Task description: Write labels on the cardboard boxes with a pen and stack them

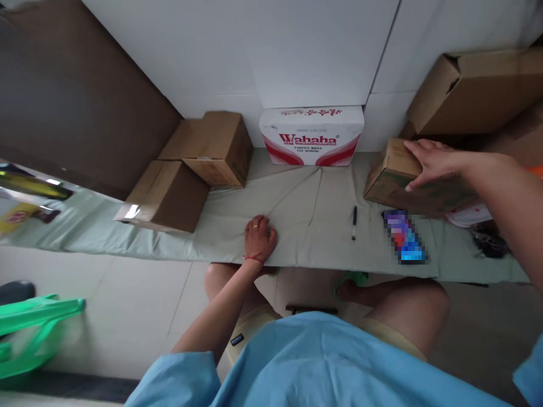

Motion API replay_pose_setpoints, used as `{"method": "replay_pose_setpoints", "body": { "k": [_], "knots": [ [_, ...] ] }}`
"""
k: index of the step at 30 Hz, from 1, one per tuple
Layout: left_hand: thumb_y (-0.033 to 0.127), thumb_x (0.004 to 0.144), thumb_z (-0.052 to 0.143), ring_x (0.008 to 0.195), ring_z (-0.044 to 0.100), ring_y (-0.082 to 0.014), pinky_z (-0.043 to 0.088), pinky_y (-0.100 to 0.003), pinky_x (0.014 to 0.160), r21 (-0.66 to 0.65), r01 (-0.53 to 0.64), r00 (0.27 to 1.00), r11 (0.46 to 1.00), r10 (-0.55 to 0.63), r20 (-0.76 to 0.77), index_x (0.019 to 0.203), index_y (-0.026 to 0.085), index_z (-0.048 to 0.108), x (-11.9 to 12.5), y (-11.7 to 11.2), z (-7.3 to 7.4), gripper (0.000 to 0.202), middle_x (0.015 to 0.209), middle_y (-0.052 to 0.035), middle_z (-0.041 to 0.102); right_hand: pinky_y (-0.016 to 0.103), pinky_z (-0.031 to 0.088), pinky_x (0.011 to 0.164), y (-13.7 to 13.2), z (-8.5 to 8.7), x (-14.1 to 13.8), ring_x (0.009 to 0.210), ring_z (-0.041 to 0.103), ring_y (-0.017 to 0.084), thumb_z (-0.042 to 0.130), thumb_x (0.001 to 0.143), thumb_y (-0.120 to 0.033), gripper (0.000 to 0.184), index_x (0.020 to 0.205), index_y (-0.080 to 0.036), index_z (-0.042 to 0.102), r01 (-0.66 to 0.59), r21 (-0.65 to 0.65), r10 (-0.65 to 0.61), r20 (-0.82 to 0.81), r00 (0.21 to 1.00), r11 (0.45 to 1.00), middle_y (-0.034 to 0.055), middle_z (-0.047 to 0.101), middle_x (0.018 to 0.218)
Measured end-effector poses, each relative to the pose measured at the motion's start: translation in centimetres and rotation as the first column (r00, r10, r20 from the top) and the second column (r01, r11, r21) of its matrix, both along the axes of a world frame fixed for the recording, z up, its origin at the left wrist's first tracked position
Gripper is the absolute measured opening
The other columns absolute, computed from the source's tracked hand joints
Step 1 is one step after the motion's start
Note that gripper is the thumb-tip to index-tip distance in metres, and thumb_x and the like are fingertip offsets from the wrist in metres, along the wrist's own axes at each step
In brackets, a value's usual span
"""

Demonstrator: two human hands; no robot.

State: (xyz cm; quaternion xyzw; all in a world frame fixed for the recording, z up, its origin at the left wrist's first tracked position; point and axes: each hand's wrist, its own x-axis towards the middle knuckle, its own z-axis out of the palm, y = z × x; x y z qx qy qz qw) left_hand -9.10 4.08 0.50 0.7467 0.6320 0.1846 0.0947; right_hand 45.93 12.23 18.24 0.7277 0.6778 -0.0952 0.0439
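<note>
My left hand [259, 240] rests palm down on the front edge of the cloth-covered table [292, 220], its fingers lying on the cloth. A ring and a red string bracelet show on it. To the right, my right hand [435, 161] lies spread over a brown cardboard box [392, 169], fingers on the top and thumb against the front face. My forearm hides part of that box. In front of it lie a phone [404, 236] with a pixelated screen and a black-and-white pen [354, 222].
A white and red Wahaha carton [311, 138] stands against the wall. Two brown boxes, a nearer one [165, 195] and a farther one [220, 147], sit at left. A larger open carton [487, 90] is at back right. A green stool [42, 322] stands on the floor.
</note>
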Motion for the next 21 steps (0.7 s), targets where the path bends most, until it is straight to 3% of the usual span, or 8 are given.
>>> {"method": "replay_pose_setpoints", "body": {
  "k": [6, 10, 15, 18, 21],
  "knots": [
    [0.033, 0.098, 0.051, 0.142, 0.053, -0.0396, 0.039, -0.059, 0.125, -0.012, -0.005, 0.999, 1.0, 0.005, 0.052, 0.131, 0.02, 0.066, 0.0, -0.1, -0.1, 0.039, 0.147, -0.0187, 0.062, 0.046, 0.042, 0.1, -0.4, 1.1, -1.1, 0.151, 0.04, 0.05, 0.063, 0.077, -0.059, 0.091, 0.121, 0.021, 0.066, 0.021, -0.007, -0.021, 0.097, 0.995, 1.0, 0.0416, 0.047, 0.154],
    [0.033, 0.097, 0.052, 0.145, 0.051, -0.0402, 0.036, -0.06, 0.127, -0.025, -0.003, 0.993, 1.0, 0.006, 0.119, 0.129, 0.019, 0.066, -0.2, -0.1, -0.2, 0.038, 0.148, -0.0189, 0.061, 0.051, 0.039, 0.104, -0.6, 2.3, -3.4, 0.146, 0.043, 0.054, 0.065, 0.072, -0.06, 0.093, 0.116, 0.021, 0.067, 0.042, 0.015, -0.043, 0.084, 0.996, 0.999, 0.0415, 0.051, 0.149],
    [0.037, 0.095, 0.059, 0.139, 0.058, -0.0376, 0.045, -0.059, 0.122, -0.077, -0.015, 0.964, 0.997, 0.035, 0.264, 0.134, 0.018, 0.061, -0.5, -0.3, 0.0, 0.043, 0.141, -0.0208, 0.063, 0.054, 0.036, 0.107, -0.9, 6.0, -8.1, 0.148, 0.043, 0.051, 0.057, 0.08, -0.056, 0.085, 0.117, 0.02, 0.068, -0.127, 0.162, 0.122, 0.037, 0.992, 0.979, 0.0346, 0.061, 0.142],
    [0.05, 0.101, 0.054, 0.136, 0.064, -0.0313, 0.053, -0.053, 0.115, -0.126, 0.031, 0.923, 0.992, 0.02, 0.385, 0.148, 0.02, 0.048, -0.1, -1.4, 1.8, 0.056, 0.144, -0.0205, 0.061, 0.05, 0.038, 0.109, -0.9, 8.7, -12.5, 0.146, 0.049, 0.043, 0.048, 0.09, -0.055, 0.082, 0.127, 0.016, 0.066, -0.3, 0.103, 0.298, 0.03, 0.954, 0.948, 0.0212, 0.069, 0.137],
    [0.075, 0.098, 0.051, 0.155, 0.047, -0.0328, 0.05, -0.053, 0.118, -0.218, 0.252, 0.756, 0.943, -0.051, 0.653, 0.166, 0.028, 0.026, 0.4, -3.4, 5.4, 0.086, 0.167, -0.0201, 0.044, 0.045, 0.045, 0.111, -1.3, 10.0, -17.7, 0.133, 0.065, 0.03, 0.063, 0.092, -0.055, 0.075, 0.135, 0.006, 0.067, -0.46, 0.03, 0.456, -0.201, 0.867, 0.887, 0.0095, 0.073, 0.132]
  ]
}}
